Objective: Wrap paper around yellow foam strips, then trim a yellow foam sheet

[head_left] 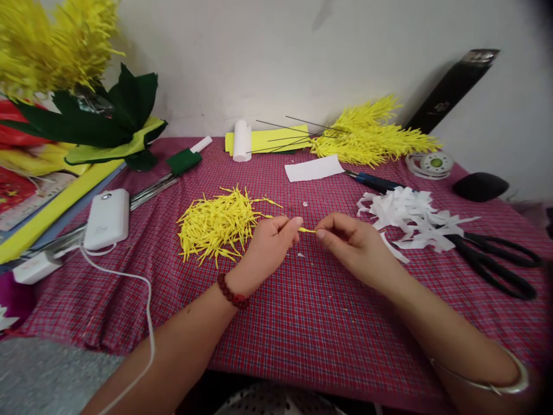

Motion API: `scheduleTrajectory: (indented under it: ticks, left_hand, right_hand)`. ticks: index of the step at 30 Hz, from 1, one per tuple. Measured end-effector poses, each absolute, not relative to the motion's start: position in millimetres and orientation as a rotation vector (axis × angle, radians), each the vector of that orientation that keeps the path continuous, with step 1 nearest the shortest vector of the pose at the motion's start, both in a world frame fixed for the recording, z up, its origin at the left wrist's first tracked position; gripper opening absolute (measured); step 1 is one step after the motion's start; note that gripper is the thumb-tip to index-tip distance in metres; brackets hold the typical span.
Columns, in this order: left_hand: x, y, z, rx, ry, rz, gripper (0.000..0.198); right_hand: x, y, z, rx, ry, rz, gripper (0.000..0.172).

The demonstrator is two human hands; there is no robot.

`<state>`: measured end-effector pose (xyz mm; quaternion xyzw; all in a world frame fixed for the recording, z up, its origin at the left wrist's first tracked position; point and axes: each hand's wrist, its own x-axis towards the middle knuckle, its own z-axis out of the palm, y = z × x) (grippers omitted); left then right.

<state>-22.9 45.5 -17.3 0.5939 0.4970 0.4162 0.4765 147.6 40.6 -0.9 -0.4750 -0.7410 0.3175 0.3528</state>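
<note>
Between my two hands a thin twisted yellow paper strip (307, 230) is stretched. My left hand (276, 239) pinches one end of it, with the thumb on top. At the other end, the thumb and forefinger of my right hand (352, 245) are closed on it. A loose pile of similar twisted yellow strips (216, 225) lies just left of my left hand. To the right of my right hand is a heap of white paper strips (401, 213), partly covering the blades of black-handled scissors (496, 259).
Yellow feathery stems (375, 138) with wires lie at the back, near a white paper roll (242, 141) and a white paper piece (314, 168). A power bank (108, 219) with a cable sits left. Pliers (375, 182), a tape roll (432, 164) and a black mouse (481, 187) are right.
</note>
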Motion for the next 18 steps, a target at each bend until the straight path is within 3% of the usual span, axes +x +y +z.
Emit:
scheduleTrajectory:
  ticks: [9,18]
  left_hand:
    - [-17.6,42.7,-13.9,1.368,1.12,1.038,0.03]
    - [-20.4,43.4,-16.4,1.292,1.087,0.985,0.045]
  right_hand:
    - [149.9,45.9,-4.1,-1.265,-1.733,0.96,0.015]
    - [148.5,43.8,-3.7,-1.213,-1.847,0.839,0.011]
